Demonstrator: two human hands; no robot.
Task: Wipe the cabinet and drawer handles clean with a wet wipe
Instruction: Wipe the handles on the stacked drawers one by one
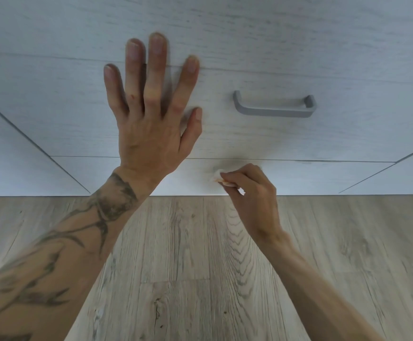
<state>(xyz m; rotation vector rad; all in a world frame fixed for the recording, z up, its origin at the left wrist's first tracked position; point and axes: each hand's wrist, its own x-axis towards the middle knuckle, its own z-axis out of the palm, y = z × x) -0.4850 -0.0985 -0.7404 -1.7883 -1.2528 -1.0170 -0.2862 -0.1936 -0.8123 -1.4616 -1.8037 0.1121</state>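
From the head camera, looking down at a pale wood-grain cabinet, the left hand point(151, 124) is reaching up with its fingers straight and spread apart, the palm facing the drawer front point(323, 139). It is holding nothing. A faint shadow is showing beside the thumb, but whether the palm is actually touching the panel cannot be told. The forearm behind it is carrying a dark tattoo point(102, 205).

The right hand point(252, 193) is sitting lower and to the right, its fingers curled in and its fingertips pinching a small bunched white wet wipe point(216, 177). The wipe is sticking out to the left of the fingers, right at the lower panel point(323, 175), just under the seam that is running below the drawer front.

The grey bar handle point(274, 108) is sitting on the drawer front, above and to the right of the wipe and apart from both hands. Neither hand is touching it. A light wood-plank floor point(200, 267) is filling the bottom half of the view beneath both arms.
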